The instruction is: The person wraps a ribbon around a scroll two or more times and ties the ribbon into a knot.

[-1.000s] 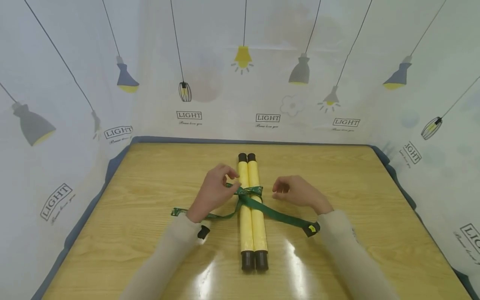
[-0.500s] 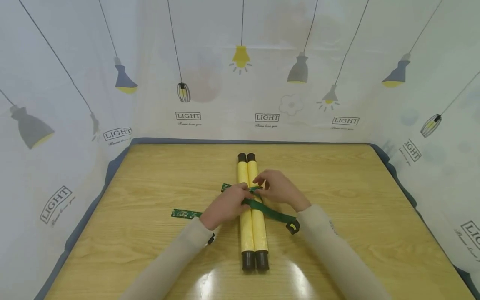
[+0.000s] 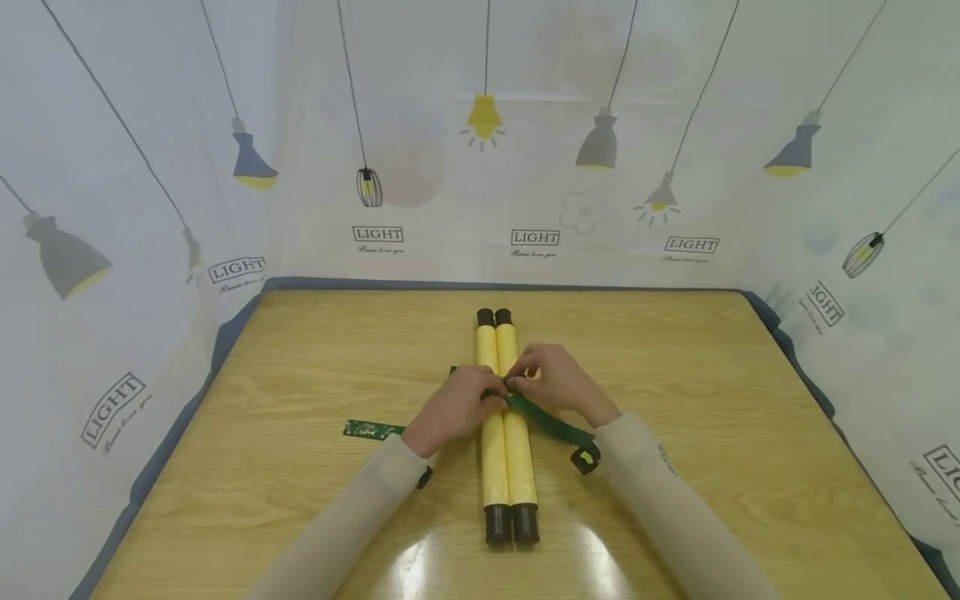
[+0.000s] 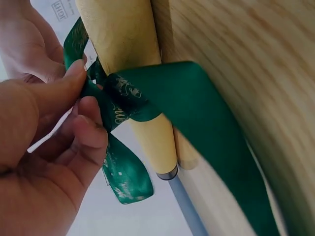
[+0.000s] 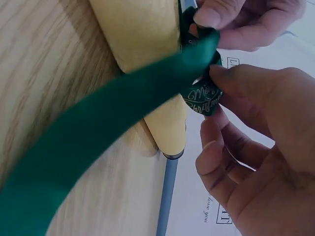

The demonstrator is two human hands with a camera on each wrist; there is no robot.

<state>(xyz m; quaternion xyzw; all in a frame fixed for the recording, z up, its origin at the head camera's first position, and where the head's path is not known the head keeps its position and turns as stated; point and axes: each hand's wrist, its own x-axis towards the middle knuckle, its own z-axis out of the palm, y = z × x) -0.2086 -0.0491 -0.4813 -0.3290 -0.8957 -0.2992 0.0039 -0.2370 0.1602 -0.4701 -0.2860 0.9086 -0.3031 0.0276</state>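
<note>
Two yellow rods [image 3: 493, 467] with black end caps lie side by side, pointing away from me. A green ribbon [image 3: 551, 423] printed with "Merry Christmas" crosses them at a knot, mostly hidden by fingers in the head view. My left hand [image 3: 453, 408] pinches the ribbon between thumb and fingers just over the rods; the left wrist view shows a loop of ribbon [image 4: 129, 174] hanging below that grip. Close by, my right hand [image 3: 558, 379] pinches a printed part of the ribbon [image 5: 204, 98] with thumb and fingertip. One plain tail [image 5: 98, 118] runs off to the right.
The wooden table [image 3: 300, 358] lies under everything. Another printed ribbon tail [image 3: 367, 429] lies left of the left cuff. A small black piece with a yellow mark [image 3: 585, 458] sits by the right cuff. A white cloth with printed lamps [image 3: 450, 200] surrounds the table.
Both hands came in from either side of the rods to the ribbon at the middle. Over the last half second the fingers have closed on it, and the rods have hardly moved.
</note>
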